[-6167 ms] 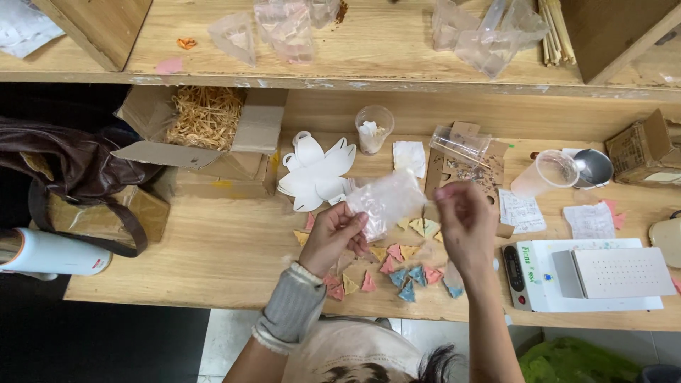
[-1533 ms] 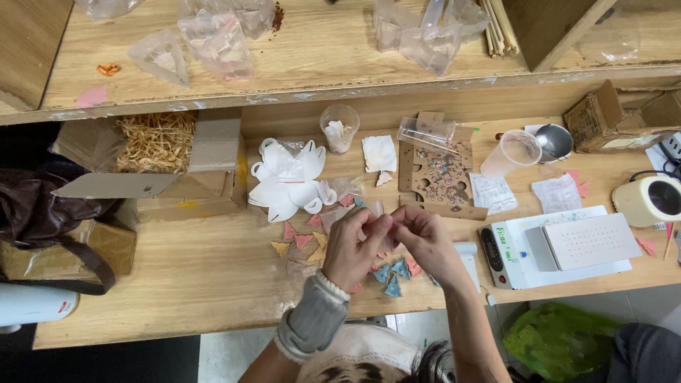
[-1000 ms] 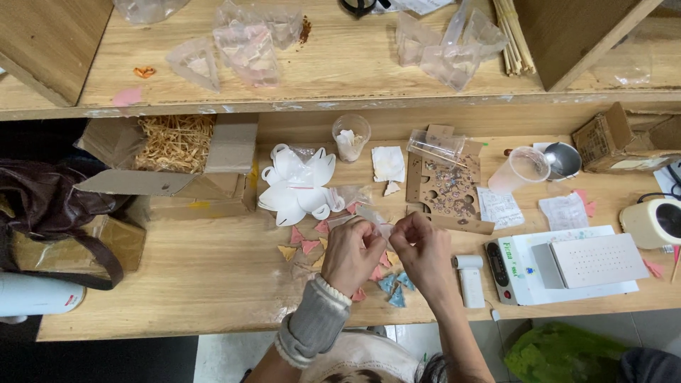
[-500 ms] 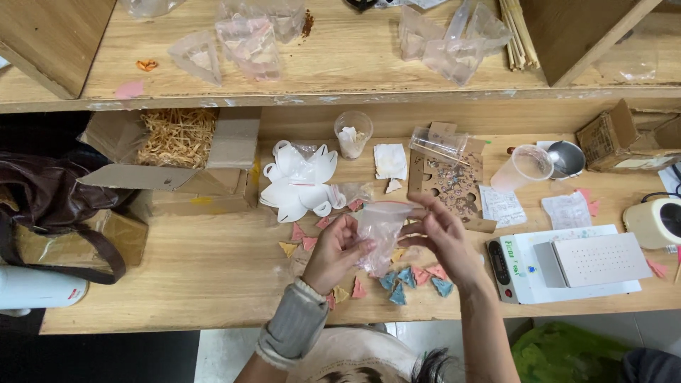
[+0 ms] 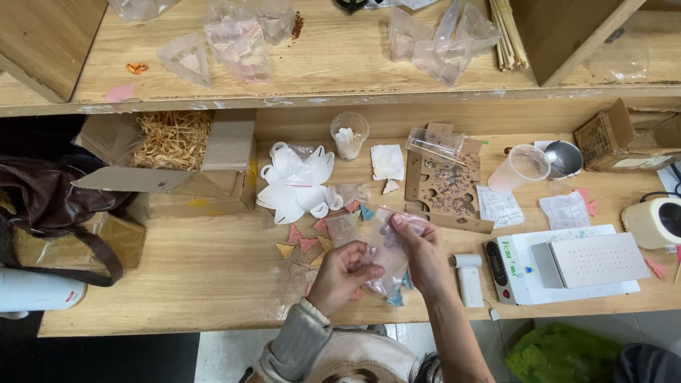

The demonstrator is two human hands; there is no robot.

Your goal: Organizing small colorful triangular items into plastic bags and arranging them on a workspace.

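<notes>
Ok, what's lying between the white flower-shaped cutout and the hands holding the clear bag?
In the head view, small paper triangles lie on the bench between the white cutout and the left hand, which holds the clear bag with the right hand.

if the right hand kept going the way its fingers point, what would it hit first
The right hand points up and slightly left, toward the back of the table. Past the clear bag it already grips, the first thing looks like the white paper square, though height over the table is unclear.
</notes>
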